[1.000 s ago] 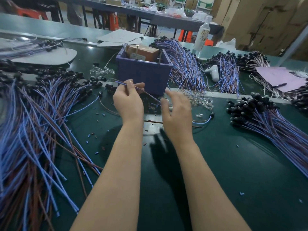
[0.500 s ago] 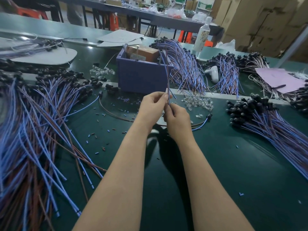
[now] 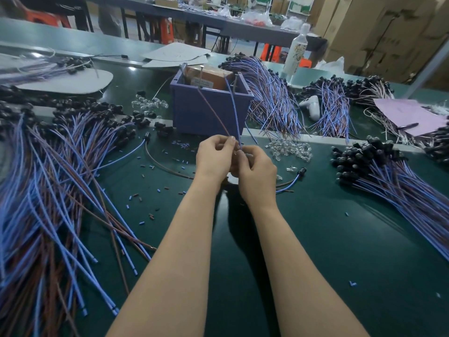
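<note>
The two hands meet over the green table (image 3: 315, 239), just in front of the purple box (image 3: 194, 113). The left hand (image 3: 215, 156) pinches the brown wire (image 3: 213, 113) at its lower end. The right hand (image 3: 257, 171), fingers curled, pinches the blue wire (image 3: 233, 110) beside it — both wires rise across the box's front. A heap of wires (image 3: 48, 190) lies at the left.

The brown wire (image 3: 213, 112) has splayed leftward from the blue wire (image 3: 233, 107).
</note>
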Available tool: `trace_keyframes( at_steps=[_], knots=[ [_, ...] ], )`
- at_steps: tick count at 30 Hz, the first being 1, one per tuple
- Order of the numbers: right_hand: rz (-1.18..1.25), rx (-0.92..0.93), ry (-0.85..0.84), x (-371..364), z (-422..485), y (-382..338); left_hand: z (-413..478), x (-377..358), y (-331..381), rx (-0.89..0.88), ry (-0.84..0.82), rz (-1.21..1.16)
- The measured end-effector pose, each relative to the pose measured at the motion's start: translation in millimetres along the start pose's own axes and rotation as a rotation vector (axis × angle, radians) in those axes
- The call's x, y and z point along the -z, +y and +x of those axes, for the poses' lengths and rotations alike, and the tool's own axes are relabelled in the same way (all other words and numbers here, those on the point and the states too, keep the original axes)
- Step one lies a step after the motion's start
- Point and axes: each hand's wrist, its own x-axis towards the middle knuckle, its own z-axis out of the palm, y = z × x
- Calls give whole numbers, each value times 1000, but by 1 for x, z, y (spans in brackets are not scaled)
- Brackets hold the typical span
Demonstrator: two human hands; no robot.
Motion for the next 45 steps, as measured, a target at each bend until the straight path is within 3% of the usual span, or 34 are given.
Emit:
trace_keyframes(
  at_steps=[5, 13, 45],
  knots=[
    [-19, -28, 138, -2, 1, -1, 2, 3, -3, 14, 95, -51],
    [-158, -2, 29, -3, 1, -2, 4, 4, -7, -136, 142, 137],
    [-184, -17, -38, -5, -1, -2, 2, 5, -9, -132, 209, 195]
  ],
)
